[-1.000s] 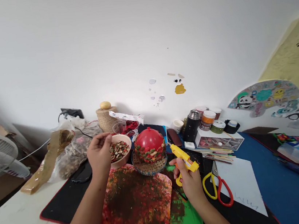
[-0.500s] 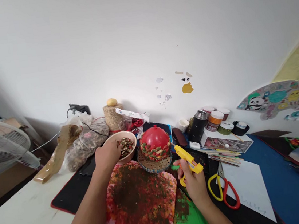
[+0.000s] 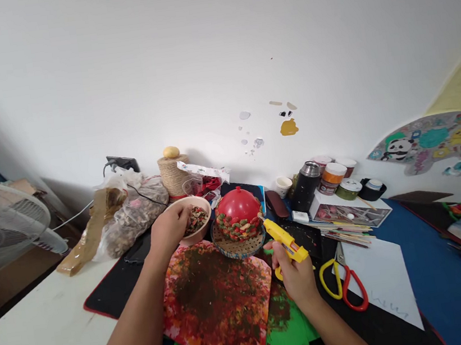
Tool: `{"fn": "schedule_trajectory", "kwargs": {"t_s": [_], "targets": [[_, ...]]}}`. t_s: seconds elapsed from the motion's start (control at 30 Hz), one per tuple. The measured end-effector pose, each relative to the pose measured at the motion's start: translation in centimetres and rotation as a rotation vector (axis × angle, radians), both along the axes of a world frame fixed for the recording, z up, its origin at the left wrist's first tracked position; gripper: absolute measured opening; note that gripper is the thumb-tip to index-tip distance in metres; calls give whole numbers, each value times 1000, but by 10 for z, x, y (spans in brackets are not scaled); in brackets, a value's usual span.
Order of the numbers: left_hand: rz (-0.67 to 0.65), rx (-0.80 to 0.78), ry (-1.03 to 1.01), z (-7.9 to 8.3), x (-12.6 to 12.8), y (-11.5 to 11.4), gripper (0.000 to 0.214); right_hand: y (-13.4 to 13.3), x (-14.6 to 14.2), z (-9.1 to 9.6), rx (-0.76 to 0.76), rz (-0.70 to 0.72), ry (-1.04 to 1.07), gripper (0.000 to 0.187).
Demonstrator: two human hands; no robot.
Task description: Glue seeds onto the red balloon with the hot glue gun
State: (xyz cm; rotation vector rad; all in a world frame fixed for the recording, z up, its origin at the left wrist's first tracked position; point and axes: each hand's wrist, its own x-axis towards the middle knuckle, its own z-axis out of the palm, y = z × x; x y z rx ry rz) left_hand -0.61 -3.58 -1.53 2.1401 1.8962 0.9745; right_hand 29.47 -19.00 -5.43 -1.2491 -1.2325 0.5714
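Note:
My left hand [image 3: 170,225] reaches over the near-left rim of a pale pink bowl [image 3: 202,236], fingers drawn together at small brown, red and green pieces [image 3: 196,219] that look like shells. What the fingertips pinch, if anything, is hidden. A yellow hot glue gun [image 3: 282,239] is gripped in my right hand [image 3: 297,277], its nozzle close to the right side of a red balloon [image 3: 238,204]. A band of small red, green and orange pieces [image 3: 238,229] rings the balloon's lower part. The balloon rests in a shallow woven basket [image 3: 239,250].
Paint-stained paper [image 3: 218,310] lies in front over green sheets [image 3: 286,335]. Scissors [image 3: 344,282] and thin sticks [image 3: 344,231] are at right, with a black flask [image 3: 306,186] and paint jars [image 3: 335,173] behind. A twine spool [image 3: 174,177], plastic bag [image 3: 134,213] and fan [image 3: 1,208] stand left.
The glue gun's nozzle has come nearer the balloon's right side. My left hand stays at the bowl, its fingers shifted slightly. The whole view has tilted a little.

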Motion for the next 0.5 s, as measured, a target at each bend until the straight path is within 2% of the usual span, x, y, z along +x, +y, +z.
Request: {"fn": "schedule_trajectory", "kwargs": {"t_s": [0.27, 0.4, 0.5], "targets": [[-179, -113, 39, -9, 5, 8, 59, 0, 2, 1, 27, 5, -73, 65], [-152, -98, 11, -5, 7, 7, 53, -2, 2, 0, 54, 31, -121, 59], [-77, -63, -2, 3, 5, 1, 50, -3, 2, 1, 73, 33, -142, 55]]}}
